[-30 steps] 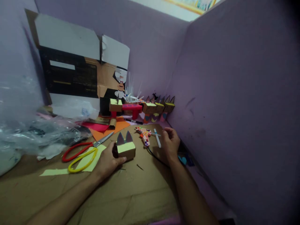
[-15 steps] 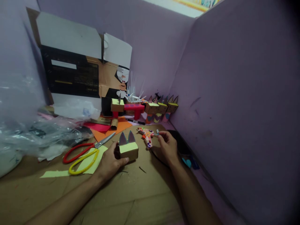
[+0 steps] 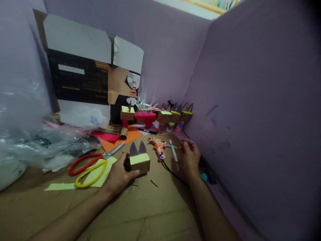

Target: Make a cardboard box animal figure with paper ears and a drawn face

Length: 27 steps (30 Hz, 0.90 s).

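My left hand (image 3: 122,174) is closed around the left side of a small cardboard box (image 3: 139,165), its thumb along the lower front edge. A pale yellow strip covers the box's top, and two dark pointed paper ears (image 3: 138,148) stand up from it. My right hand (image 3: 192,159) is raised at the right, fingertips pinched together; a small dark bit shows at the tips, too small to name. Just left of it lies a white stick-like pen (image 3: 173,151). Beside that is a glue gun (image 3: 159,148) wrapped in colourful patterned covering, its black cord (image 3: 173,173) running under my right wrist.
Large scissors (image 3: 96,164) with red and yellow handles lie on pale yellow paper (image 3: 110,167) at left. Plastic bags (image 3: 55,144) crowd the far left. Several cardboard figures with ears (image 3: 164,117) stand at the back. A purple wall (image 3: 250,117) borders the right.
My right hand has moved right, away from the glue gun, and the white pen now lies on the cardboard apart from it. My left hand keeps holding the box in the same place.
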{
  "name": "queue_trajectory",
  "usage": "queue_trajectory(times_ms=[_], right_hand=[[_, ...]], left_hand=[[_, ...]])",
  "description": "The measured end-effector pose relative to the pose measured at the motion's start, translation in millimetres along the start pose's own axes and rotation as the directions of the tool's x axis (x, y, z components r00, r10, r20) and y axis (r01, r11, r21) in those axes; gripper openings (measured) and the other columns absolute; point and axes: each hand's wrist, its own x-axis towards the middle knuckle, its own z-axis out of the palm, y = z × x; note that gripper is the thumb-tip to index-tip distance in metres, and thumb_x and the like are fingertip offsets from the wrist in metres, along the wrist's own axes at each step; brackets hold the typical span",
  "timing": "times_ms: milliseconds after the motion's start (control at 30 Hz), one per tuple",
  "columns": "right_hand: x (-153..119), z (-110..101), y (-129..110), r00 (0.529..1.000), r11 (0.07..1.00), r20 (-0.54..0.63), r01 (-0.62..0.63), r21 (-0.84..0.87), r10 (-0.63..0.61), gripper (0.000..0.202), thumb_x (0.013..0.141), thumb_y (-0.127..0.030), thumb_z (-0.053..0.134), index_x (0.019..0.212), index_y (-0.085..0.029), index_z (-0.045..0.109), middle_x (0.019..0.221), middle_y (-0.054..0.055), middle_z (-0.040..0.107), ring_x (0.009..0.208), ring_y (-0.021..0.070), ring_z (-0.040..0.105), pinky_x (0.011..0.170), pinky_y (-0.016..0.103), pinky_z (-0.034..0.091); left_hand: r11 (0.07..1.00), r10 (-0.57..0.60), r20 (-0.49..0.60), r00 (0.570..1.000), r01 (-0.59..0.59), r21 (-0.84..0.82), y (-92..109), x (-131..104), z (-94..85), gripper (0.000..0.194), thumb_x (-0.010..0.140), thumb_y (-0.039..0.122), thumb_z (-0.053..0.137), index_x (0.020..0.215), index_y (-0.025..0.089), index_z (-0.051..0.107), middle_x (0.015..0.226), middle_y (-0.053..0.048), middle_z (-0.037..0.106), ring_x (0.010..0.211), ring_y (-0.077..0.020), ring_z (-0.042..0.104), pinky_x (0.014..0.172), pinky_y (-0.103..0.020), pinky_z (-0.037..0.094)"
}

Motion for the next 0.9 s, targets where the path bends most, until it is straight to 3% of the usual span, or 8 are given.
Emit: queue_trajectory(times_ms=[267, 467, 567, 667, 800, 833, 867, 900], right_hand=[[-2.2, 4.1, 0.3, 0.997, 0.996, 0.014, -0.076, 0.039, 0.076, 0.029, 0.057, -0.035, 0.065, 0.080, -0.018, 0.060, 0.074, 0.000, 0.062, 0.061, 0.0146, 0.056, 0.058, 0.027, 0.044], [-2.4, 4.1, -0.9, 0.999, 0.999, 0.022, -0.034, 0.032, 0.034, 0.025, 0.058, -0.031, 0.066, 0.078, -0.017, 0.061, 0.073, -0.001, 0.061, 0.064, 0.0151, 0.057, 0.061, 0.028, 0.044], [1.8, -1.6, -10.6, 0.999, 0.999, -0.027, 0.032, 0.038, -0.031, 0.024, 0.060, -0.030, 0.066, 0.079, -0.017, 0.060, 0.075, -0.001, 0.059, 0.067, 0.0141, 0.055, 0.064, 0.028, 0.044], [6.8, -12.9, -26.7, 0.987, 0.992, -0.123, 0.109, 0.059, -0.101, 0.023, 0.062, -0.030, 0.065, 0.080, -0.018, 0.057, 0.077, -0.002, 0.057, 0.068, 0.0125, 0.053, 0.064, 0.027, 0.044], [7.9, -25.7, -45.7, 0.960, 0.979, -0.231, 0.183, 0.087, -0.159, 0.022, 0.064, -0.030, 0.063, 0.082, -0.020, 0.054, 0.080, -0.002, 0.055, 0.067, 0.0108, 0.053, 0.064, 0.025, 0.044], [7.1, -26.3, -48.6, 0.958, 0.978, -0.238, 0.186, 0.091, -0.161, 0.022, 0.064, -0.029, 0.064, 0.081, -0.020, 0.054, 0.080, -0.002, 0.055, 0.067, 0.0106, 0.052, 0.063, 0.025, 0.044], [6.0, -25.5, -50.9, 0.959, 0.978, -0.234, 0.185, 0.093, -0.159, 0.022, 0.064, -0.029, 0.064, 0.081, -0.020, 0.054, 0.079, -0.002, 0.055, 0.065, 0.0104, 0.052, 0.063, 0.025, 0.043], [4.8, -23.5, -52.7, 0.963, 0.979, -0.221, 0.180, 0.094, -0.156, 0.022, 0.063, -0.028, 0.065, 0.080, -0.020, 0.055, 0.078, -0.002, 0.055, 0.064, 0.0104, 0.052, 0.062, 0.025, 0.043]], left_hand=[[1.000, 0.005, -0.017, 1.000, -0.005, -0.014, 4.0, -1.0, -0.5, 0.060, 0.060, 0.025, 0.071, 0.116, 0.014, 0.054, 0.106, -0.012, 0.071, 0.095, -0.0288, 0.067, 0.084, -0.043, 0.052], [0.999, 0.006, -0.030, 1.000, -0.007, -0.046, 5.2, -2.0, 1.0, 0.057, 0.060, 0.027, 0.072, 0.112, 0.014, 0.053, 0.104, -0.011, 0.070, 0.093, -0.0274, 0.067, 0.083, -0.040, 0.053], [0.995, 0.038, -0.188, 0.981, -0.054, -0.081, 15.0, -5.9, -2.3, 0.056, 0.061, 0.034, 0.071, 0.110, 0.016, 0.048, 0.104, -0.009, 0.069, 0.093, -0.0257, 0.067, 0.082, -0.037, 0.054], [0.985, 0.087, -0.496, 0.864, -0.150, -0.088, 28.5, -9.5, -14.6, 0.046, 0.058, 0.034, 0.072, 0.096, 0.020, 0.050, 0.093, -0.004, 0.070, 0.085, -0.0244, 0.067, 0.077, -0.035, 0.055], [0.988, 0.089, -0.710, 0.698, -0.155, -0.029, 35.7, -10.2, -33.6, 0.037, 0.057, 0.033, 0.074, 0.087, 0.021, 0.055, 0.090, -0.002, 0.069, 0.084, -0.0228, 0.067, 0.075, -0.033, 0.054], [0.991, 0.070, -0.703, 0.707, -0.130, -0.033, 35.1, -10.5, -35.1, 0.039, 0.059, 0.035, 0.074, 0.090, 0.020, 0.056, 0.090, -0.002, 0.069, 0.083, -0.0226, 0.067, 0.073, -0.033, 0.054], [0.995, 0.044, -0.660, 0.750, -0.095, -0.041, 34.2, -11.2, -34.3, 0.042, 0.060, 0.036, 0.074, 0.094, 0.020, 0.056, 0.090, -0.003, 0.070, 0.081, -0.0225, 0.067, 0.071, -0.032, 0.054], [0.997, 0.009, -0.563, 0.826, -0.053, -0.061, 33.1, -12.3, -31.4, 0.045, 0.062, 0.037, 0.073, 0.099, 0.019, 0.054, 0.091, -0.004, 0.070, 0.080, -0.0230, 0.067, 0.069, -0.033, 0.054]])
